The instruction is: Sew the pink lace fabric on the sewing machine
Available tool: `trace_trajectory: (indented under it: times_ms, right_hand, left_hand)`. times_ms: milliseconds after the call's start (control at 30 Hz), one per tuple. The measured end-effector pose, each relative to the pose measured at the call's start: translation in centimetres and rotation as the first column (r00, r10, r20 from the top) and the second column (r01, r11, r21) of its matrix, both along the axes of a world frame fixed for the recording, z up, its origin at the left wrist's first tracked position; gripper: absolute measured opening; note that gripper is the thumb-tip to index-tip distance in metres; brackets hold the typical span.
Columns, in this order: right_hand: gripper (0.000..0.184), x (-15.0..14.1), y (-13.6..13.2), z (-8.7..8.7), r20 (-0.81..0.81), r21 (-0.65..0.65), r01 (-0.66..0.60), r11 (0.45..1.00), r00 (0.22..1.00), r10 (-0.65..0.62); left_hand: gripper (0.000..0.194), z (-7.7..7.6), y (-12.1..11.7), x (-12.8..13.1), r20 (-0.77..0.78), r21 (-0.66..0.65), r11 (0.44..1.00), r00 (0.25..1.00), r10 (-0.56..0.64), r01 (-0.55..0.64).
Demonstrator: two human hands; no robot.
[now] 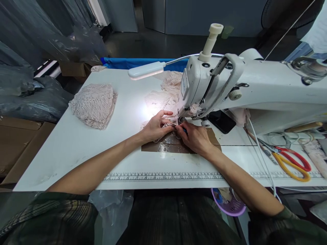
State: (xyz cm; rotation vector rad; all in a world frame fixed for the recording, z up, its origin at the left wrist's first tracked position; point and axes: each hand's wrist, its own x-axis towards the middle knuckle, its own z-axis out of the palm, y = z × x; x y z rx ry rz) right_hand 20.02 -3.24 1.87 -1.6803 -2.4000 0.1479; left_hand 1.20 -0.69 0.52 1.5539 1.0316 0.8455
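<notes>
My left hand (pixel 155 126) rests on a piece of pale pink lace fabric (pixel 163 98) just left of the needle of a white sewing machine (pixel 230 88), its fingers curled and pressing the lace down. My right hand (pixel 195 137) is in front of the presser foot, fingers pinched together on the lace edge, with something blue showing between them. Both hands meet at the needle area, over a brown taped patch (pixel 166 147) on the white table (pixel 76 143).
A stack of folded lace pieces (pixel 94 104) lies at the table's left. A gooseneck lamp (pixel 146 70) lights the work spot. Red and yellow scissors (pixel 291 161) lie at the right. A printed ruler (pixel 163 177) runs along the front edge; a purple basket (pixel 228 204) hangs below.
</notes>
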Motion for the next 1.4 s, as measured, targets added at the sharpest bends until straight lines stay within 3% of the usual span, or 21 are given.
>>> trace_trajectory:
  times_ms: [100,200,300,367,433,567,700,833,967,1100,1200,1400]
  right_hand:
    - [0.044,-0.2,0.0,-0.3,-0.02,0.014,0.052,0.999,0.998,-0.051]
    - [0.047,0.6,-0.4,-0.3,-0.089,0.028,0.038,0.999,0.995,-0.035]
    - [0.052,2.6,-1.1,-0.2,-0.149,0.063,-0.022,0.998,0.988,0.032]
    - [0.051,4.2,-1.5,-0.4,-0.16,0.084,-0.009,0.996,0.987,0.022]
    - [0.045,5.6,-1.6,-0.6,-0.133,0.147,0.014,0.989,0.991,0.006]
    - [0.032,6.4,-1.0,-1.0,-0.165,0.272,-0.006,0.962,0.985,0.053]
    - [0.025,4.9,0.0,-1.0,-0.357,0.103,-0.094,0.99,0.925,0.125]
    - [0.026,3.9,0.4,-1.0,-0.39,0.008,-0.134,0.991,0.912,0.126]
    - [0.033,4.3,0.3,-1.7,-0.336,0.072,-0.201,0.977,0.917,0.214]
    - [0.037,4.7,0.3,-2.5,-0.26,0.122,-0.298,0.947,0.911,0.32]
    - [0.038,4.7,0.4,-2.9,-0.258,0.123,-0.307,0.944,0.909,0.329]
    - [0.038,4.6,0.3,-3.1,-0.289,0.144,-0.286,0.948,0.904,0.316]
  left_hand:
    - [0.051,-0.2,-0.2,0.0,-0.031,0.079,0.997,0.999,-0.015,0.018]
    - [0.054,0.0,-0.4,-0.2,-0.163,0.291,0.954,0.986,-0.018,0.066]
    - [0.053,0.5,-0.4,-0.7,-0.387,0.557,0.784,0.921,-0.048,0.275]
    - [0.04,0.6,-0.2,-1.1,-0.514,0.633,0.649,0.856,-0.055,0.421]
    - [0.024,0.4,0.1,-1.3,-0.573,0.656,0.565,0.818,-0.058,0.5]
    - [0.013,-0.1,0.4,-1.1,-0.558,0.717,0.483,0.829,-0.033,0.502]
    - [0.011,-0.2,0.3,-0.9,-0.561,0.767,0.412,0.826,0.058,0.492]
    - [0.015,-0.5,0.4,-0.9,-0.579,0.743,0.412,0.815,0.001,0.528]
    - [0.017,-0.8,0.4,-0.8,-0.6,0.706,0.453,0.799,-0.023,0.544]
    - [0.016,-0.7,0.4,-0.7,-0.614,0.712,0.422,0.789,-0.015,0.562]
    - [0.016,-0.7,0.6,-0.8,-0.639,0.695,0.41,0.769,-0.026,0.591]
    - [0.017,-1.2,0.8,-1.1,-0.62,0.684,0.454,0.783,-0.051,0.572]
